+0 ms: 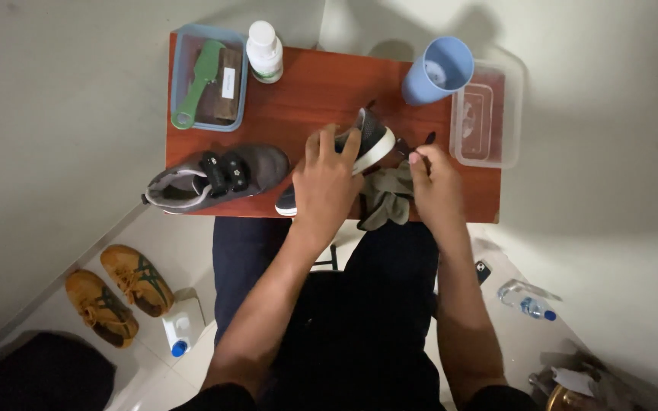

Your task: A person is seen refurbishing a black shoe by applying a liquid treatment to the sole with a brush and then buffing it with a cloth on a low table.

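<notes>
Left hand (327, 179) fingers curl over the dark grey sneaker with white sole (359, 148), pinning it tilted at the small wooden table's (321, 91) near edge. Right hand (436, 183) pinches its lace end, fingertips closed; crumpled olive cloth (387, 199) lies between, within reach.

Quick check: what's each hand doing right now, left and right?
Left hand: closed over the dark grey shoe, holding it on the table.
Right hand: fingers pinched on a shoelace; olive cloth beside it.
</notes>
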